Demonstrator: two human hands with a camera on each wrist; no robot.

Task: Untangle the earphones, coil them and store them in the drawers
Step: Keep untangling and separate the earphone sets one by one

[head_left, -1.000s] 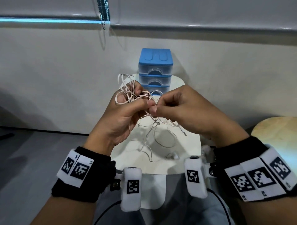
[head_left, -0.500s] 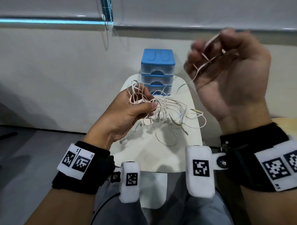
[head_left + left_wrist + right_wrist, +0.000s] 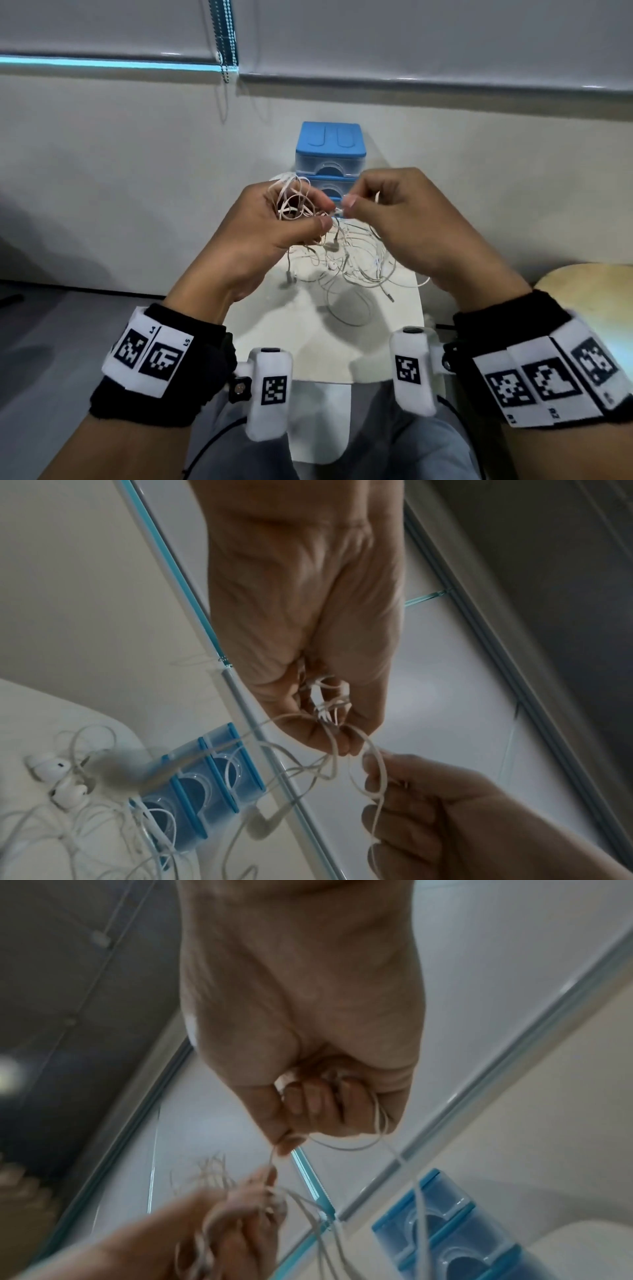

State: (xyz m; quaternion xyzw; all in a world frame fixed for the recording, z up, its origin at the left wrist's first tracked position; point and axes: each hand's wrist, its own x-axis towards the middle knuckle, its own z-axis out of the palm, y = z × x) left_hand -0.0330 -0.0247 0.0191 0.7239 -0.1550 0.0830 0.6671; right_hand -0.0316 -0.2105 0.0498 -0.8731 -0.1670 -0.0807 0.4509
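A tangle of white earphone cords [image 3: 346, 263] hangs from my hands down onto the small white table [image 3: 308, 349]. My left hand [image 3: 274, 226] grips a bunch of looped cord [image 3: 291, 202] between thumb and fingers. My right hand [image 3: 394, 212] pinches a strand [image 3: 274, 1153] right beside the left fingertips. Loops show in the left wrist view at my left hand [image 3: 329, 723], with my right hand [image 3: 428, 804] pinching a loop. Earbuds [image 3: 58, 780] lie on the table. The blue three-drawer unit [image 3: 329, 154] stands behind the hands, drawers closed.
The table stands against a pale wall, with a blind cord [image 3: 224, 41] hanging above. A round wooden stool top [image 3: 589, 291] is at the right. Grey floor lies to the left. A jack plug [image 3: 388, 294] rests on the table.
My right hand, raised high and to the right half a second ago pulling a strand, has come back down to meet the left hand. The left hand keeps its bunch.
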